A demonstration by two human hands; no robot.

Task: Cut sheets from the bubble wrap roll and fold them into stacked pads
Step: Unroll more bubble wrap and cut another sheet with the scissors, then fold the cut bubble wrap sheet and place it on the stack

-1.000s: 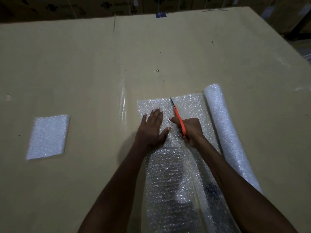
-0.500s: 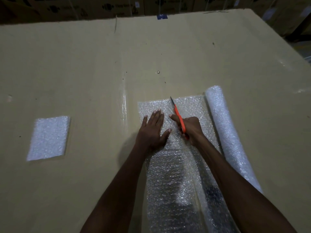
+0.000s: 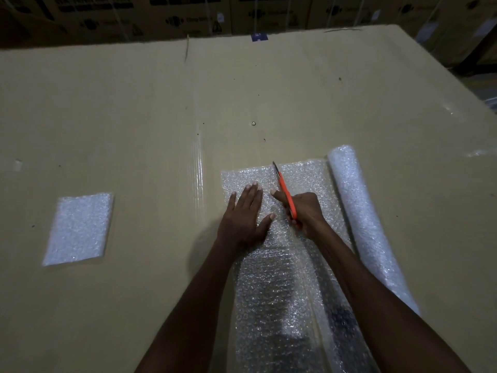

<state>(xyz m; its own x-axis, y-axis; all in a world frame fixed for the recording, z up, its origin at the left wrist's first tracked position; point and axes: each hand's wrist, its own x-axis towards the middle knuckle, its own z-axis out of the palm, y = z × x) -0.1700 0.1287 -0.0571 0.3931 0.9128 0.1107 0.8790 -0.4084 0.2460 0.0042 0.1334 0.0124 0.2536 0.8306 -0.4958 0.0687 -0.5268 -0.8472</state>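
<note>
Since the earlier frames the knife tip has crept a little farther up the bubble wrap sheet, almost to its far edge, while both hands have stayed in nearly the same places.

The unrolled sheet (image 3: 301, 181) lies flat on the cardboard table top (image 3: 134, 117), running from the person's body out to mid-table. The bubble wrap roll (image 3: 357, 211) lies along the sheet's right side, touching it, its far end just past the sheet's far edge. No bins or boxes hold anything on the work surface; only stacked cartons (image 3: 188, 17) stand beyond the far edge.

The right hand (image 3: 305, 211) is curled tightly around the orange handle of the knife (image 3: 286, 193), index finger stretched forward along it, the dark blade pointing away from the person and resting on the sheet near its far edge. The left hand (image 3: 246, 214) lies flat with straight fingers and thumb spread, pressing the sheet down just left of the blade, holding nothing.

A folded pad (image 3: 79, 228) sits well apart to the left, near no edge. Bare cardboard stretches wide between the pad and the sheet, beyond the sheet toward the far edge, and to the right of the roll.
</note>
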